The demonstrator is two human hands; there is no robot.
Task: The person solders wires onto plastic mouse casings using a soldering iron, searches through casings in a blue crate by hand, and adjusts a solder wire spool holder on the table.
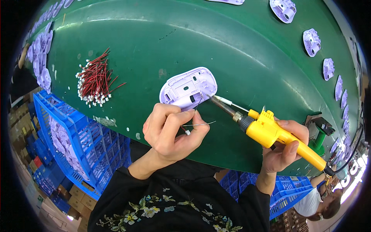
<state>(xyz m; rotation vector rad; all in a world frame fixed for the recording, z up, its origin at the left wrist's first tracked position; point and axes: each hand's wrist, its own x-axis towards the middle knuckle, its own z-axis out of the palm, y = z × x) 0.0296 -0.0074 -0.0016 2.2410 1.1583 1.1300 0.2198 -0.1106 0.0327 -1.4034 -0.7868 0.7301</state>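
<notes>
In front of me a pale purple plastic shell (pixel 185 88) lies on the green work surface, its ribbed inner side facing up. My left hand (pixel 166 131) is closed beside its near edge, pinching a thin wire lead whose white connector (pixel 188 132) shows below the fingers. A dark strand runs from the fingertips up into the shell, and a thin pale strand sticks out to the right. My right hand (pixel 288 145) grips a yellow soldering iron (pixel 266 131) with a white-tipped side tube. The iron's tip meets the shell's right side, near the strand; exact contact is too small to tell.
A pile of red wire leads with white connectors (pixel 96 79) lies left on the green table (pixel 135 50). More purple shells (pixel 311 41) line the right and far left. Blue crates (pixel 83 143) stand below the table edge. A green stand (pixel 320 135) sits at right. Other people are near both sides.
</notes>
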